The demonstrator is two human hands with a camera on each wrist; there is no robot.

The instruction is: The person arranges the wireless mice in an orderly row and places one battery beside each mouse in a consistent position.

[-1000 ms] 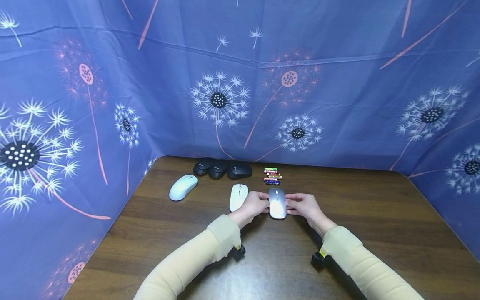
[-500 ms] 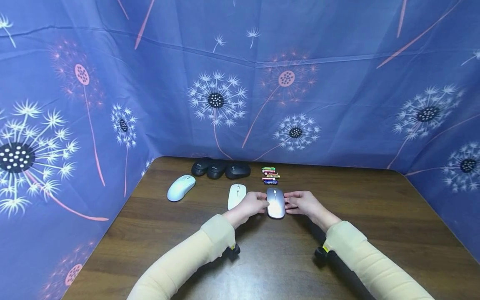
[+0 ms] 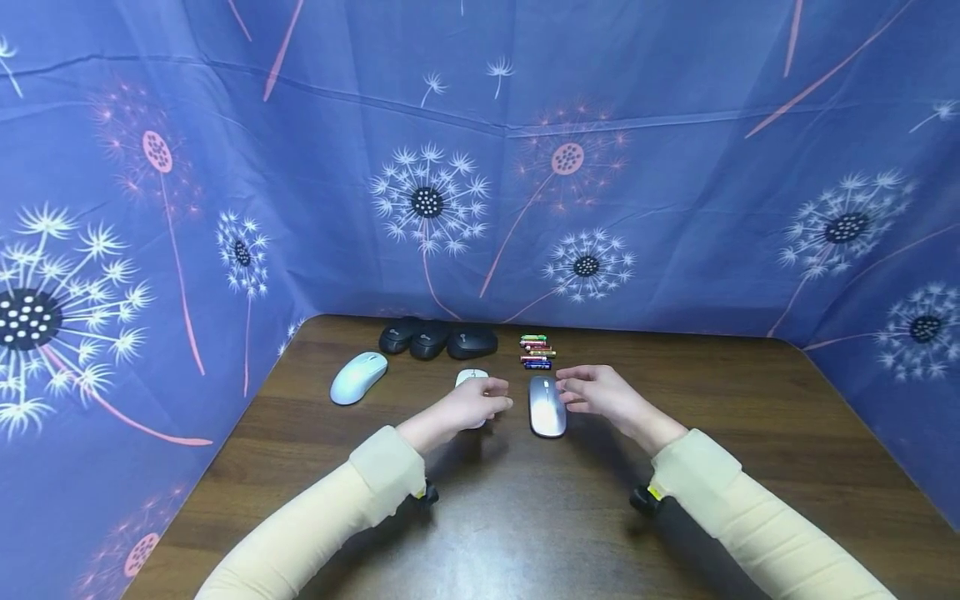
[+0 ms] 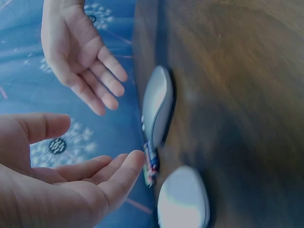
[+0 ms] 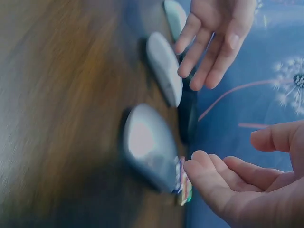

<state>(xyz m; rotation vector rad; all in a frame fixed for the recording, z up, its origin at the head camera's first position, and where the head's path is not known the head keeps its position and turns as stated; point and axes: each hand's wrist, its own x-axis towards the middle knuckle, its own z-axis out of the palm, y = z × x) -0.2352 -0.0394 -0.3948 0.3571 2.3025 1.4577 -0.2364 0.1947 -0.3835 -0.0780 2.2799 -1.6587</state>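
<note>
A silver-grey computer mouse (image 3: 547, 408) lies on the table between my two hands. My left hand (image 3: 467, 404) hovers over a white mouse (image 3: 471, 375) and hides most of it in the head view; its fingers are relaxed around nothing. At the silver mouse's right side is my right hand (image 3: 603, 396), fingers extended and loosely bent, holding nothing. Both wrist views show the palms turned inward with bare space between thumb and fingers. In the right wrist view the silver mouse (image 5: 148, 145) rests apart from the fingertips.
Several small batteries (image 3: 537, 353) lie in a stack behind the silver mouse. Three black mice (image 3: 429, 340) stand in a row at the back left, and a pale blue-white mouse (image 3: 358, 378) lies in front of them. A blue dandelion-print cloth (image 3: 675, 208) hangs behind the wooden table (image 3: 750, 433).
Both hands have let go of the silver mouse, which stays on the table. The left hand has moved left over the white mouse; the right has lifted slightly away.
</note>
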